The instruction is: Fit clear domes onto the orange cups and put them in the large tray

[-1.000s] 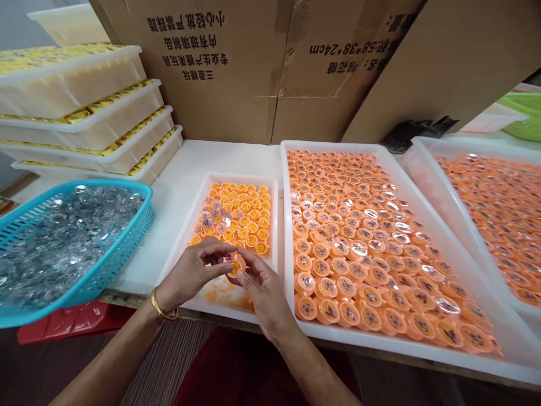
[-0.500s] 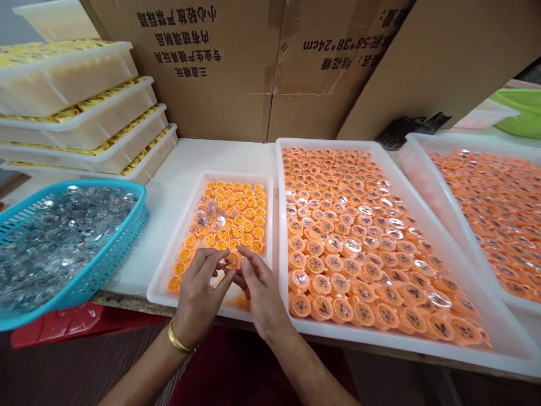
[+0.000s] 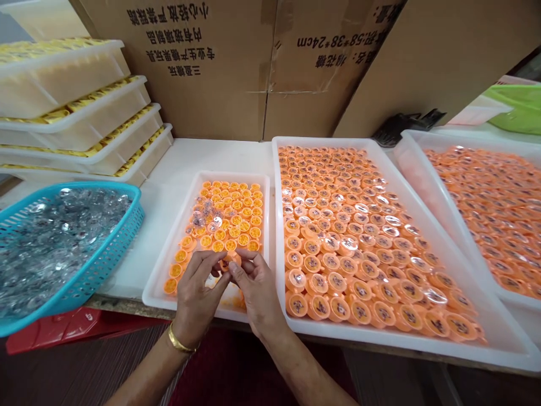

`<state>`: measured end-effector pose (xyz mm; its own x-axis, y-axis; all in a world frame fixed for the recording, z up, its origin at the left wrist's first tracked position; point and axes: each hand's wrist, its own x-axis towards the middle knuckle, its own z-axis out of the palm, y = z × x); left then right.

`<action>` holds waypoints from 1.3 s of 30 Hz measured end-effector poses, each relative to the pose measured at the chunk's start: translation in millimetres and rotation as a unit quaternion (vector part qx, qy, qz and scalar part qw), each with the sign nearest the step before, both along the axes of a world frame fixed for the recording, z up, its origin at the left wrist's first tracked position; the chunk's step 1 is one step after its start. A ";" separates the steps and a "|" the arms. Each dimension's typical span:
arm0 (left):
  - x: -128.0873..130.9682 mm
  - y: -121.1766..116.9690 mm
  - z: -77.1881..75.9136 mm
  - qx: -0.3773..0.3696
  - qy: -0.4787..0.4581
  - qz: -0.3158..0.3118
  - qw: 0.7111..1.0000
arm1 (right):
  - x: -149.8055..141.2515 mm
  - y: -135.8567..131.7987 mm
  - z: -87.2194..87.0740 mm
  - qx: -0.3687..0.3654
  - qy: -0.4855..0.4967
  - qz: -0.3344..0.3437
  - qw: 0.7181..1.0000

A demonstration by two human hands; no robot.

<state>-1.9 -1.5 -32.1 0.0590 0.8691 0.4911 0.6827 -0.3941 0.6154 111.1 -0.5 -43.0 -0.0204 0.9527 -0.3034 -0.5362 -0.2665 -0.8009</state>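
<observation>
Between the fingertips of both hands is a small orange round cup (image 3: 230, 260) with a clear printed lid. My left hand (image 3: 198, 290) pinches it from the left, a gold bracelet on the wrist. My right hand (image 3: 256, 290) grips its right side, thumb pressed on the front. Both hands are above the near end of a small white tray (image 3: 168, 225). In that tray stand rows of orange cups with yellow contents (image 3: 230, 245), and a small heap of clear printed lids (image 3: 203, 213) lies on some of them.
A larger white tray (image 3: 276, 169) of lidded orange cups (image 3: 338, 282) stands to the right, with another full tray (image 3: 454, 197) beyond. At left are a blue basket (image 3: 122, 245) of clear lids and stacked trays (image 3: 127, 115). Cardboard boxes (image 3: 236, 107) stand behind.
My right thumb has moved onto the front of the cup, and the cup is tipped differently between my fingers. The whole view has shifted slightly.
</observation>
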 end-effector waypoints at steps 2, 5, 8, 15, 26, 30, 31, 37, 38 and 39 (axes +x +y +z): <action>0.5 -1.0 -0.4 -0.005 -0.010 0.010 1.000 | 0.3 -0.4 1.0 0.009 -0.002 -0.002 1.000; 2.8 -2.2 0.2 -0.005 -0.013 0.027 1.000 | 1.7 -2.5 3.1 0.026 -0.006 -0.005 1.000; 4.8 -2.6 0.5 -0.001 -0.010 0.034 0.999 | 3.5 -5.0 4.4 0.041 0.004 -0.002 0.999; 5.0 -0.8 -0.1 -0.001 -0.008 0.017 1.000 | 4.9 -6.4 3.8 0.033 0.032 0.000 0.999; 3.6 2.2 11.3 -0.031 0.026 -0.074 0.996 | 0.6 -0.8 -0.9 0.006 0.014 -0.021 1.000; -3.3 4.7 5.0 -0.128 -0.060 -0.009 0.990 | 1.7 -0.9 0.1 0.021 0.044 -0.020 0.999; -4.7 5.9 3.1 -0.166 -0.094 0.001 0.982 | 1.9 -1.0 0.5 0.026 0.049 -0.016 0.998; -9.0 7.5 -0.2 -0.299 -0.180 -0.055 0.936 | -0.6 -2.3 -0.6 0.038 0.036 -0.009 0.999; -9.3 6.3 0.2 -0.289 -0.173 -0.046 0.940 | -1.4 -2.7 -0.9 0.038 0.031 -0.009 0.999; -9.5 5.1 0.6 -0.279 -0.166 -0.038 0.945 | -2.0 -3.1 -1.0 0.036 0.028 -0.008 0.999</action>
